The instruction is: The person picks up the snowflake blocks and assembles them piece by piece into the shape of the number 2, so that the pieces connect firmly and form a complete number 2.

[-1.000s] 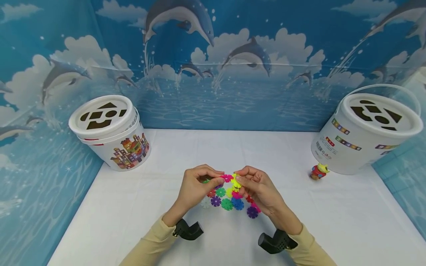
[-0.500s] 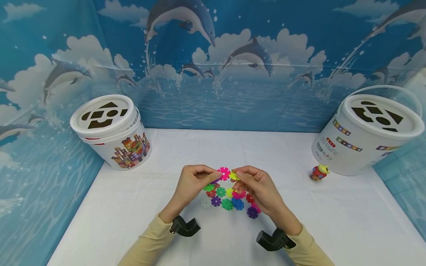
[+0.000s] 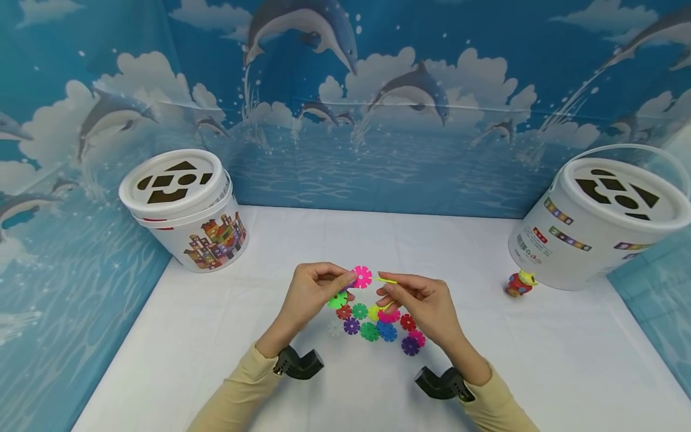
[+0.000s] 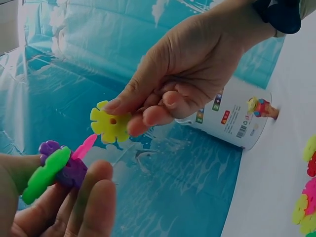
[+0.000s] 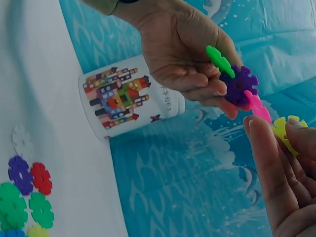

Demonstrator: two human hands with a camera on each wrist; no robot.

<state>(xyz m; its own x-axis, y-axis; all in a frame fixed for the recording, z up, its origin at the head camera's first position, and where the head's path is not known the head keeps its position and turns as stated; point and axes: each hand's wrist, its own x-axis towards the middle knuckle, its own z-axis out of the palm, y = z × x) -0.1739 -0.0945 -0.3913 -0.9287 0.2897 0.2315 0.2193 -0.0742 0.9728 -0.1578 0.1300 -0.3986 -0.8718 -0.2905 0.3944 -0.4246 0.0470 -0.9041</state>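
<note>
On head cam I've got the L hand at centre, thumb & fingers pinching a small joined chain: green piece at one end, purple piece in the mid, pink piece at the other. R hand pinches a yellow piece btwn thumb & index, edge-on to head cam, just R of the pink one w/ a narrow gap. All are held above the white table.

Loose discs lie on the table below & near side of the hands: I make out white, purple, green, blue & red, plus a few more, some partly hidden by fingers.

Far L: white tub w/ castle print, L tub for short. Far R: R tub, handle up; small toy figure stands just beside its near side. Dolphin backdrop behind. Black wrist cams on both arms, L one, R one.
</note>
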